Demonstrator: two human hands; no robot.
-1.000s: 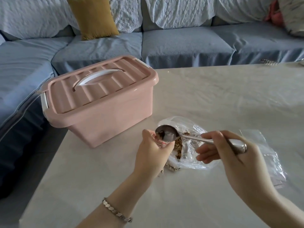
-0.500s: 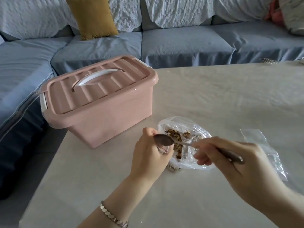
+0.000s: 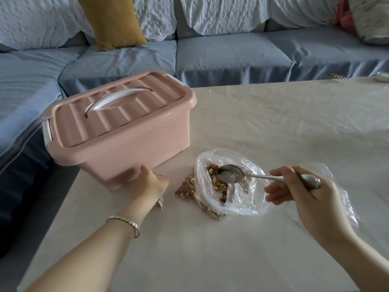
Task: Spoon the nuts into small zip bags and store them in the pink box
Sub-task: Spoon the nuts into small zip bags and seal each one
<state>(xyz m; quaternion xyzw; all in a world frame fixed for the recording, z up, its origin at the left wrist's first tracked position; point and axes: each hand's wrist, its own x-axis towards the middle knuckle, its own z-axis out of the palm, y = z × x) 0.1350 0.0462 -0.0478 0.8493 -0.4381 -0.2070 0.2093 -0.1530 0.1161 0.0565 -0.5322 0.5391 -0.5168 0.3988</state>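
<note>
We hold a spoon [image 3: 230, 174] over the nuts [image 3: 219, 185] in an open clear bag [image 3: 248, 200] on the tabletop [image 3: 273, 123].

The spoon's bowl looks bare. Our right hand [image 3: 305, 192] has its grip clamped on the handle, above a second, flat clear bag [image 3: 345, 199]. Just left of the nuts lies a small zip bag [image 3: 186, 187] partly filled with nuts. Our left hand [image 3: 150, 183] pinches its red-striped mouth, fingers mostly hidden. Just beyond that hand stands the pink box [image 3: 126, 148], lid closed. Past the tabletop runs a blue sofa [image 3: 231, 57].
</note>
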